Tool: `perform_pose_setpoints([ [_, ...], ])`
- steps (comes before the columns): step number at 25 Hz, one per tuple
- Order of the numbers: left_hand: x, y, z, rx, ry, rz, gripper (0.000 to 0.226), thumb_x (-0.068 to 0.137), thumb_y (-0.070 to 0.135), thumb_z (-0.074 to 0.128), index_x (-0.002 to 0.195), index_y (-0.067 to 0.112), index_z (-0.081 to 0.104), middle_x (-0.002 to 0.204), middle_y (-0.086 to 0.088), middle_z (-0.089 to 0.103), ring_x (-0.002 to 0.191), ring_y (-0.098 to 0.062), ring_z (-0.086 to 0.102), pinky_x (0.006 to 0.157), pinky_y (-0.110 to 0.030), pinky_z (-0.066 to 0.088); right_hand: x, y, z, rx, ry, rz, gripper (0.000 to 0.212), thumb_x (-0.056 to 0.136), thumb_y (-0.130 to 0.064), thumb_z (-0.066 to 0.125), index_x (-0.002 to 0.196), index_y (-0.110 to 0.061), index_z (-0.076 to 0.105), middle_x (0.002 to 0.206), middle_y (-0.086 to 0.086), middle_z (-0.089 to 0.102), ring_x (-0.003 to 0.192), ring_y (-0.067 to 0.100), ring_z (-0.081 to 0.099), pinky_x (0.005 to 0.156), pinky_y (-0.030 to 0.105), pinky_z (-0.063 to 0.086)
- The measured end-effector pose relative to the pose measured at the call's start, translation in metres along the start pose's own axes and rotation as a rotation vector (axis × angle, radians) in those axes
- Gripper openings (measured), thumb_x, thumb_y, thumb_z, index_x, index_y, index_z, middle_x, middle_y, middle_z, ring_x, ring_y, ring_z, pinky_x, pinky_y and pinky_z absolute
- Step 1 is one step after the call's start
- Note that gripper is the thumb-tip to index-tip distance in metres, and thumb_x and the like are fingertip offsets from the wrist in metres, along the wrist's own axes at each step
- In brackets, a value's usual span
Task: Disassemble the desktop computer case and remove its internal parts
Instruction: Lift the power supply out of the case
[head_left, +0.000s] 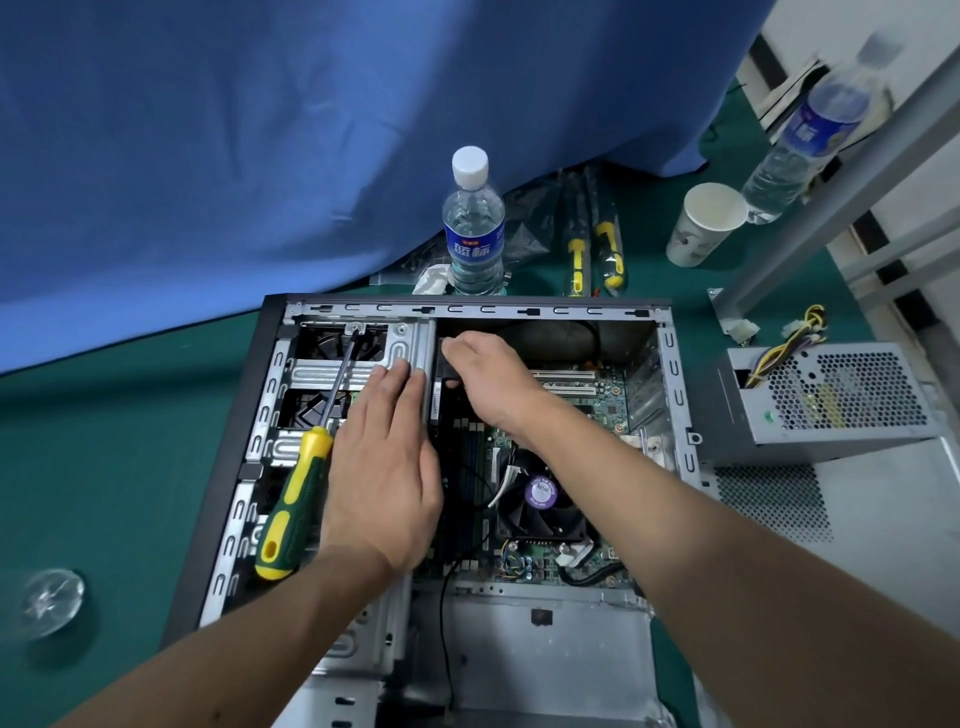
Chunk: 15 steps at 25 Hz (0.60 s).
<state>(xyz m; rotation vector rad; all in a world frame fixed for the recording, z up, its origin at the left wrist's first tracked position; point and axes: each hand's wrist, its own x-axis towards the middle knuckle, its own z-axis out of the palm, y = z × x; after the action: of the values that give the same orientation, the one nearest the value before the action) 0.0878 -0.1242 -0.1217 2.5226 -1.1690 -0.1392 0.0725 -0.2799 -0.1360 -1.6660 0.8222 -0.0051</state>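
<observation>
Grey sheet steel fills the near edge of my view: the computer case (470, 649) lies on its side, open, on the green table cover (104, 467). Over it my left hand (382, 467) lies flat on the drive cage (332, 374), fingers straight and close together, pressing and holding nothing. Just beside its thumb side, the green-and-yellow screwdriver (296, 499) rests loose on the cage, tip pointing to a screw at the far corner. Under my right forearm sit the fan cooler (540, 499) and the motherboard (597, 395).

Farther in, my right hand (491, 379) curls over a dark part (441, 384) at the cage's inner wall; the fingertips are hidden, so I cannot tell how firmly they grip it. I judge the step to be freeing a drive or bracket from the cage. Next calls for a steady pull while the left hand braces, watching the thin black cable (447, 597).

Outside to the right, the power supply (831, 400) is already out. Beyond stand a water bottle (474, 223), spare screwdrivers (595, 244) and a paper cup (704, 223).
</observation>
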Motion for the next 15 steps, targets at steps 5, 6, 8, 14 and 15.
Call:
perform_pose_setpoints([
  [5,0.001,0.0,-0.001,-0.006,-0.019,-0.003,0.06,0.091,0.021,0.032,0.149,0.006,0.036,0.156,-0.011,0.031,0.146,-0.023,0.021,0.121,-0.036,0.014,-0.005,0.003,0.017,-0.023,0.171,0.003,0.032,0.102,-0.036,0.04,0.076,-0.02,0.051,0.089,0.009,0.063,0.092,0.032,0.06,0.087,0.046,0.048],
  [6,0.001,0.0,-0.001,-0.007,-0.02,-0.004,0.06,0.091,0.021,0.032,0.149,0.006,0.036,0.156,-0.011,0.031,0.146,-0.023,0.021,0.121,-0.035,0.013,-0.005,0.002,0.016,-0.017,0.165,0.008,0.032,0.102,-0.035,0.04,0.076,-0.02,0.052,0.087,0.008,0.062,0.09,0.03,0.06,0.086,0.044,0.048],
  [8,0.0,0.0,-0.001,-0.012,-0.02,-0.006,0.06,0.091,0.021,0.032,0.149,0.006,0.035,0.156,-0.011,0.03,0.147,-0.023,0.02,0.121,-0.035,0.013,-0.003,-0.001,0.007,-0.01,0.091,0.005,0.029,0.102,-0.031,0.042,0.081,-0.018,0.057,0.082,0.004,0.061,0.083,0.023,0.058,0.083,0.042,0.047],
  [14,0.0,0.0,-0.001,-0.015,-0.029,-0.001,0.06,0.092,0.022,0.031,0.15,0.008,0.032,0.158,-0.009,0.028,0.147,-0.022,0.018,0.122,-0.037,0.013,-0.002,-0.004,-0.001,-0.037,0.033,-0.022,0.029,0.102,-0.031,0.042,0.089,-0.014,0.062,0.082,0.003,0.063,0.081,0.021,0.058,0.082,0.041,0.047],
  [15,0.0,0.0,-0.001,-0.014,-0.034,0.0,0.06,0.093,0.022,0.031,0.151,0.008,0.031,0.158,-0.009,0.027,0.148,-0.022,0.016,0.122,-0.037,0.013,-0.003,-0.002,0.003,-0.058,0.072,-0.025,0.029,0.102,-0.034,0.041,0.087,-0.017,0.06,0.084,0.003,0.063,0.084,0.023,0.059,0.082,0.04,0.046],
])
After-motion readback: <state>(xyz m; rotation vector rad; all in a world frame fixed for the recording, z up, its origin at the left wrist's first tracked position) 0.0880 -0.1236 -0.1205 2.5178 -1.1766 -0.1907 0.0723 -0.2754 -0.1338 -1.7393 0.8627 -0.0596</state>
